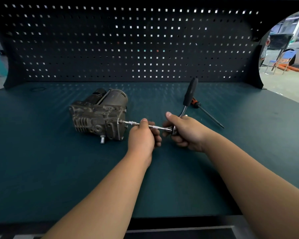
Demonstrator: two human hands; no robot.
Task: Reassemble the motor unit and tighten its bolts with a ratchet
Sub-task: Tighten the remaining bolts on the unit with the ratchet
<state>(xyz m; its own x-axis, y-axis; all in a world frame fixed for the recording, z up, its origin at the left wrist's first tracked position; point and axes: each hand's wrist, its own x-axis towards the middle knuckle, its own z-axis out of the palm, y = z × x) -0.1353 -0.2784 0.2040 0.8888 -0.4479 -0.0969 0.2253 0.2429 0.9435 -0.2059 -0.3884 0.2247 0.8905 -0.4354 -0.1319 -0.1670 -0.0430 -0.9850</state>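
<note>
A grey metal motor unit (100, 116) lies on the green bench, left of centre. A ratchet with a black handle (190, 92) points up and away, and its chrome extension bar (160, 127) runs left to a bit seated on a bolt (122, 121) on the unit's right face. My left hand (142, 135) pinches the extension bar near its socket end. My right hand (184, 132) grips the ratchet head where the bar joins it.
A screwdriver with an orange and black handle (205, 112) lies on the bench mat (59, 169) just right of the ratchet, tip toward the front right. A dark pegboard (128, 45) rises behind. The bench's front edge runs along the bottom.
</note>
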